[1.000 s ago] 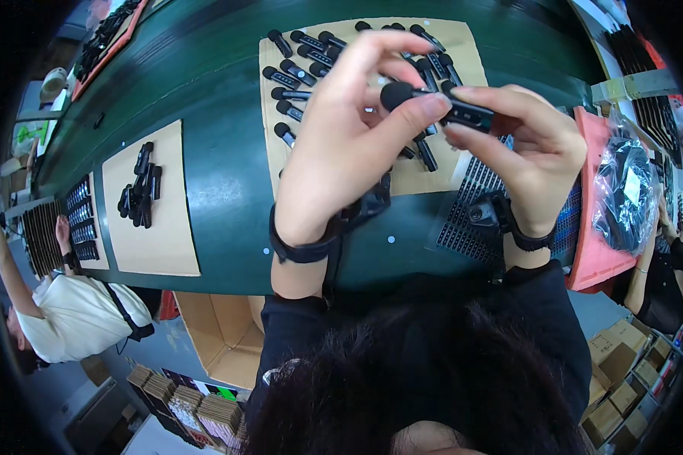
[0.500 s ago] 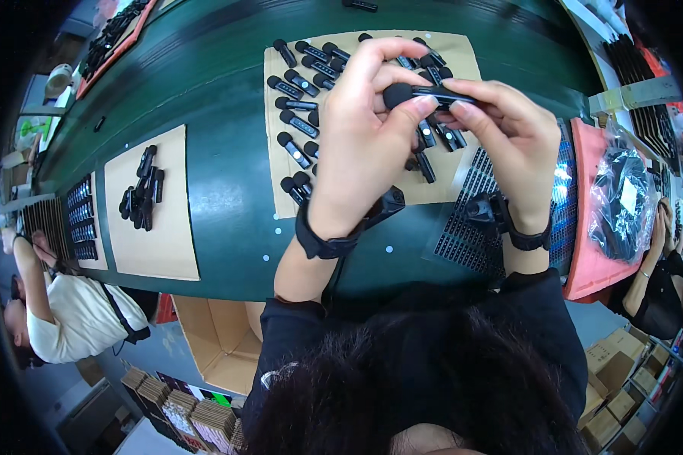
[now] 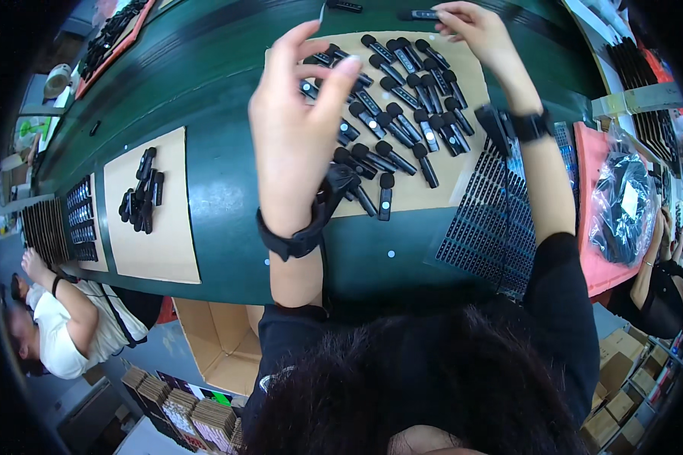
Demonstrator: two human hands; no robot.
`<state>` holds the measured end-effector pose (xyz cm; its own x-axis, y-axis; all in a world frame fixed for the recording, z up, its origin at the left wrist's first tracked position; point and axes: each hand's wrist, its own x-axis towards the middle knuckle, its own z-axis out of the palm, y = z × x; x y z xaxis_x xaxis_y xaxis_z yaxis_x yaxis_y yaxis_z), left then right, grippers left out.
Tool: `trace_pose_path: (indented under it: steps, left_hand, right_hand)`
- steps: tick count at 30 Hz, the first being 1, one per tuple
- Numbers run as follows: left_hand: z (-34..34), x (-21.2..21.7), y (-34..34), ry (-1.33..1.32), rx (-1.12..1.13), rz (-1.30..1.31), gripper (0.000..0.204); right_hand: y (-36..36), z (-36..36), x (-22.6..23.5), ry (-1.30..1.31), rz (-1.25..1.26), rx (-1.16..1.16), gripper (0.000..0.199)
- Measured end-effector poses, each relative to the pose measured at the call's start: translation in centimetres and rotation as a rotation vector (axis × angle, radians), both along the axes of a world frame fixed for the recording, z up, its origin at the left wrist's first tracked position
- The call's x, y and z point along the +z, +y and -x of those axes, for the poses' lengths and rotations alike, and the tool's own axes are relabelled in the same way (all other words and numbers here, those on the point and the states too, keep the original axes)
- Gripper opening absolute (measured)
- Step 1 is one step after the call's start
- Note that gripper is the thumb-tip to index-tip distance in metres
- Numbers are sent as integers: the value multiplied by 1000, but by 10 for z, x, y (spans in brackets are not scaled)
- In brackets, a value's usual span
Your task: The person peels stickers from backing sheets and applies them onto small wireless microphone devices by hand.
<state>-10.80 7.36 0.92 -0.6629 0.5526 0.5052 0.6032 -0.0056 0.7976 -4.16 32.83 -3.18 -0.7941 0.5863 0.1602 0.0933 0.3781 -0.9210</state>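
At the far edge of the mat, my right hand (image 3: 474,32) pinches one end of a small black clip-on microphone with a foam tip (image 3: 420,14). My left hand (image 3: 292,125) is raised over the left part of the brown cardboard mat (image 3: 463,186), thumb and fingers apart. A thin pale sliver (image 3: 322,15) shows at its index fingertip; what it is, I cannot make out. Below and beside the hands, several similar black microphones (image 3: 399,92) lie on the mat, some with round pale dots. My left hand hides part of them.
A second cardboard sheet (image 3: 159,250) with piled microphones (image 3: 142,193) lies left. To the right are a sheet of small dark stickers (image 3: 482,216) and a pink foam tray (image 3: 588,265) with a bagged black item (image 3: 622,205). Another microphone (image 3: 344,6) lies far back. Co-workers sit at both sides.
My hands have parted from the microphone they both held. The right carried it away to the far side of the mat; the left moved left and opened, uncovering more microphones.
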Motion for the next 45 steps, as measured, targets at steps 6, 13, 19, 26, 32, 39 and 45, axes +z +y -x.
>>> trace_pose_path:
  steps: [6, 13, 19, 26, 32, 39, 45]
  left_hand:
    - [8, 9, -14, -219, -76, -89, 24]
    - [9, 18, -29, -295, 12, -55, 14]
    - [-1, 21, -22, -233, -16, -46, 12]
    - [-13, 33, -30, -414, -69, -91, 10]
    - [-25, 38, -29, -577, -230, -219, 6]
    - [-39, 42, -24, -709, -328, -334, 7]
    - [-40, 39, -22, -723, -364, -275, 7]
  right_hand:
    - [116, 37, -98, -392, -447, -87, 36]
    - [34, 34, -57, -608, -857, -36, 41]
    - [19, 23, -60, -766, -777, -28, 34]
    - [-36, -18, 8, -147, -276, 76, 26]
    - [-94, -58, 48, 167, 206, 336, 24]
    - [-143, -65, 59, 418, 295, 210, 29]
    - [-152, -74, 63, 331, -173, 186, 30]
